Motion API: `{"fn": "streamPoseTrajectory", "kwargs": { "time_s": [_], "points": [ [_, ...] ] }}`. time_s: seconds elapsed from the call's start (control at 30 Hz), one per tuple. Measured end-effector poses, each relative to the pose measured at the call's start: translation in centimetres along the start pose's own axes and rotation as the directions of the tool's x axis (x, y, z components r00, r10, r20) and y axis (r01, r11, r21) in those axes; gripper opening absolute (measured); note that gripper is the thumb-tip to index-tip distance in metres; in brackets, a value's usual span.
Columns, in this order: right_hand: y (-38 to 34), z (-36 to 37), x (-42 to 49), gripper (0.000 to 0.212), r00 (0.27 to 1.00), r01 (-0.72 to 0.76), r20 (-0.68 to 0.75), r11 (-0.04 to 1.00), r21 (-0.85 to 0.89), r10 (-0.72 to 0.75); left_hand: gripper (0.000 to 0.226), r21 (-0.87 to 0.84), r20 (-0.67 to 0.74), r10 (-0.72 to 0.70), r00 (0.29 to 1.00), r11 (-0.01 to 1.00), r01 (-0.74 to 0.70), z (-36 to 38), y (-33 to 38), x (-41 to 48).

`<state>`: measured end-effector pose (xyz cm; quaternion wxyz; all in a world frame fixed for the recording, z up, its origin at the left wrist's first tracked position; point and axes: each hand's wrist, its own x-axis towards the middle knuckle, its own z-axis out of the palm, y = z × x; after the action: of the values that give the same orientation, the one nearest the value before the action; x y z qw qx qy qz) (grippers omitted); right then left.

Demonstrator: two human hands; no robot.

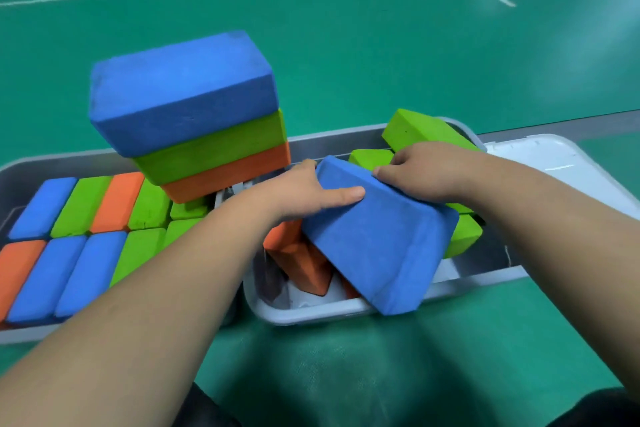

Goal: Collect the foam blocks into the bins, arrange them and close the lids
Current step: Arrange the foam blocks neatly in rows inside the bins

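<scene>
Left hand (304,194) and right hand (426,173) both grip a tilted blue block (377,243) over the right bin (311,314). No writing is legible on blocks or bins.

Left hand (304,191): your bare forearm enters from the lower left and reaches forward and right; palm down, thumb stretched out flat to the right, fingers curled out of sight past the far edge of what it grips. Right hand (426,172): bare forearm enters from the right edge, reaching left; knuckles up, fingertips (381,172) pressed down. Hands near each other, not touching.
</scene>
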<state>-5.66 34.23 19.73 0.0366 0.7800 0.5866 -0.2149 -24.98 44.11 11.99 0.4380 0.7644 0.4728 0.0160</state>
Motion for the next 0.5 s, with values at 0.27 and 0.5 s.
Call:
{"fn": "streamPoseTrajectory", "kwargs": {
  "time_s": [0.27,0.5],
  "points": [
    [1.7,-0.2,-0.6,0.084,0.991,0.059,0.111,0.994,0.088,-0.068,0.062,-0.205,0.127,-0.005,0.992,0.978,0.031,0.4,-1.2,-0.1],
    [1.3,-0.4,0.2,0.061,0.998,-0.038,-0.040,0.942,0.332,0.054,0.094,-0.194,0.055,-0.254,0.966,0.946,0.260,-0.9,1.1,-0.9]
  ]
}}
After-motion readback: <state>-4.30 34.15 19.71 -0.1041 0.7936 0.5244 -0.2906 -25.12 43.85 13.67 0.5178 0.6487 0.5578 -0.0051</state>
